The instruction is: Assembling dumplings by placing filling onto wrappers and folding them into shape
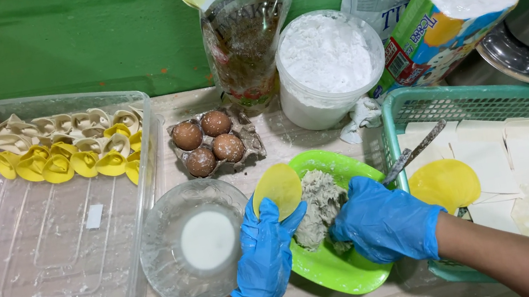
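Both my hands wear blue gloves. My left hand point(266, 251) holds a round yellow dumpling wrapper point(276, 189) flat on its fingers, just left of a green plate point(344, 270). A mound of grey filling point(317, 204) lies on that plate. My right hand point(382, 221) is closed around a metal spoon point(414, 151) whose handle sticks up to the right, with its bowl end hidden down in the filling.
A clear plastic tray point(54, 268) at left holds several folded yellow and white dumplings point(68, 152). A glass bowl of white liquid point(195, 242), a carton of brown eggs point(212, 142), a flour tub point(329, 67), bags, and a green basket point(478, 101) of wrappers point(449, 183) surround the plate.
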